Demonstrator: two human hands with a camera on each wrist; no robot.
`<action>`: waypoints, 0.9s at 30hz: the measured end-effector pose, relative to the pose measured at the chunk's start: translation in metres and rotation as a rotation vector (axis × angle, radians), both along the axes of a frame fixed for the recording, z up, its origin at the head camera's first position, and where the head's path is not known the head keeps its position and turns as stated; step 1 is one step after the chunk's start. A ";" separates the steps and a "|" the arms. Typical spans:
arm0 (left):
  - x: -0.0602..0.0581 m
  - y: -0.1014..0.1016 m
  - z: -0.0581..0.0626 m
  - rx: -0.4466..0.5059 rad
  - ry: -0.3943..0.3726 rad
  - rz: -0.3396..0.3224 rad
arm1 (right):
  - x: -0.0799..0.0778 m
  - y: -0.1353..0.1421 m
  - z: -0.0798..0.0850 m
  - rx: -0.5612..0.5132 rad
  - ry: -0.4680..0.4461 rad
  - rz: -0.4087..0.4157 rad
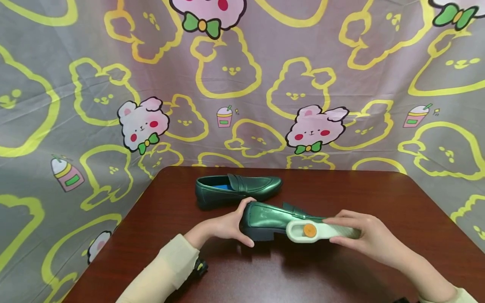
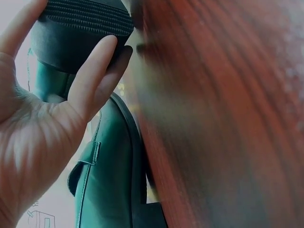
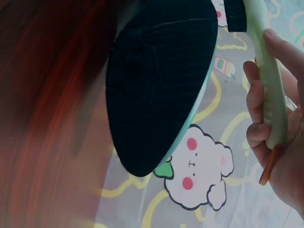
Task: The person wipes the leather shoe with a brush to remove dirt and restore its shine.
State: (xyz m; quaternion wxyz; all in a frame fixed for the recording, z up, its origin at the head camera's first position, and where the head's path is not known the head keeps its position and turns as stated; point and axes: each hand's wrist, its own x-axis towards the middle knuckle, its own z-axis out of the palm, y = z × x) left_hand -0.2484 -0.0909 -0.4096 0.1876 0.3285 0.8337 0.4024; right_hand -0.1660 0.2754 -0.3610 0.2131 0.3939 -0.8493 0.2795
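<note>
Over the surface [image 1: 360, 189] — brushing seemingly underway

I have the left hand [image 1: 228, 225] clasping the held shoe [image 1: 267, 216], toe toward three o'clock; the right hand [image 1: 371, 236] grips the brush [image 1: 322, 231] at its four o'clock — contact unclear. I judge this shoe unfinished. At eleven rests the other shoe [image 1: 244, 190]; whether it's done, I can't tell.

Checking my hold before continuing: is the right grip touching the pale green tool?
Touching. The right wrist view shows the right grip with fingers curled round the pale green tool.
</note>
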 end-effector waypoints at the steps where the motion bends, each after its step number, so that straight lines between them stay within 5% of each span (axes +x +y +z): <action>1: 0.000 0.000 0.000 0.000 -0.001 0.000 | 0.000 0.001 -0.001 0.009 -0.009 0.003; 8: 0.001 0.000 0.000 0.000 0.001 0.000 | -0.014 0.024 -0.007 0.003 -0.084 -0.200; 14: 0.001 -0.001 0.001 0.004 -0.002 -0.007 | -0.019 0.038 -0.008 -0.024 -0.016 -0.361; 27: 0.000 -0.001 0.001 0.004 0.019 -0.016 | -0.002 0.013 0.000 0.030 -0.092 -0.079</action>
